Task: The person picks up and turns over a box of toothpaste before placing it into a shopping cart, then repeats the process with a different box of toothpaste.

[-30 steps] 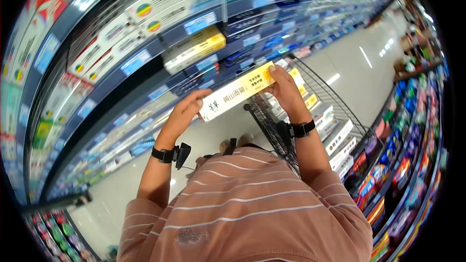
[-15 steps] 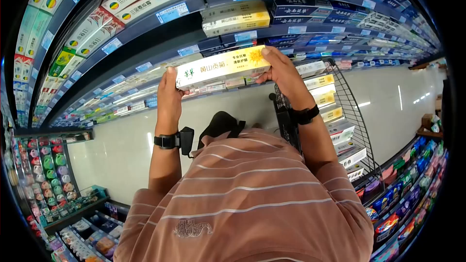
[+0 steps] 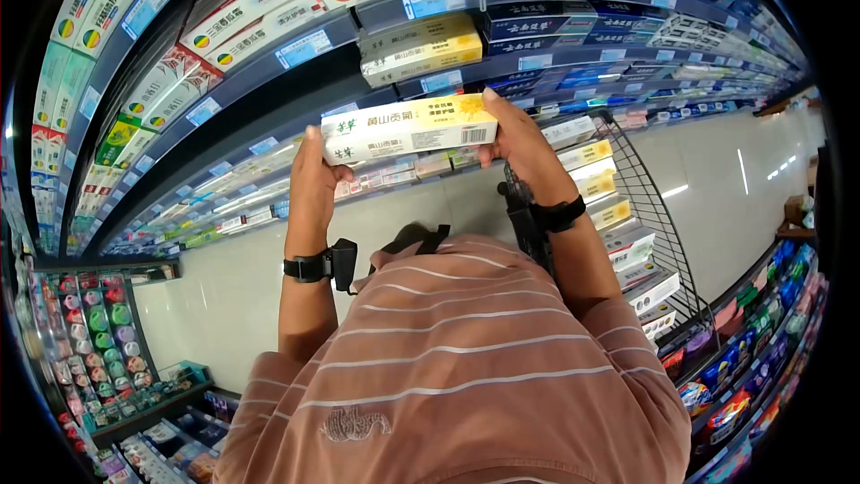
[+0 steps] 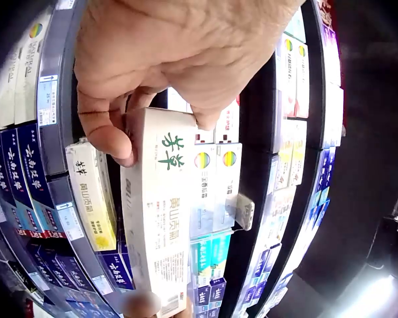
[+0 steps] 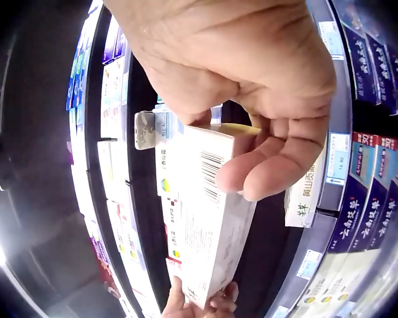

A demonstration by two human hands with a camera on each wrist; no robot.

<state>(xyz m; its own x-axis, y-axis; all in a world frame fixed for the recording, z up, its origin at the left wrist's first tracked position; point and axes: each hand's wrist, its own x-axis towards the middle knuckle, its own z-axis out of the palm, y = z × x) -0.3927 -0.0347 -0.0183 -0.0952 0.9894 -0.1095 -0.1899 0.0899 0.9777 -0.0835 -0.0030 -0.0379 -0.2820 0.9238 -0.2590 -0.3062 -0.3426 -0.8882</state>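
Observation:
A long white and yellow toothpaste box (image 3: 408, 130) is held up level before the chest, its top and its barcoded side both in sight. My left hand (image 3: 312, 170) grips the left end, thumb on one face and fingers on another, as the left wrist view shows of that hand (image 4: 179, 59). The yellow end is pinched by my right hand (image 3: 530, 151); in the right wrist view its curled fingers (image 5: 272, 169) lie beside the barcode. Behind the held box, similar yellow and white boxes (image 3: 421, 49) sit on a shelf.
Shelves of boxed toothpaste (image 3: 260, 13) with blue price tags curve along the front and left. A wire shopping cart (image 3: 661, 242) stands at the right, with several boxes (image 3: 598, 184) inside. Bright packaged goods (image 3: 743, 367) fill a shelf at the lower right.
The toothpaste box has gone from tilted to level, and its barcoded side has turned into sight. Both hands have kept hold. The left thumb has shifted along the box's end.

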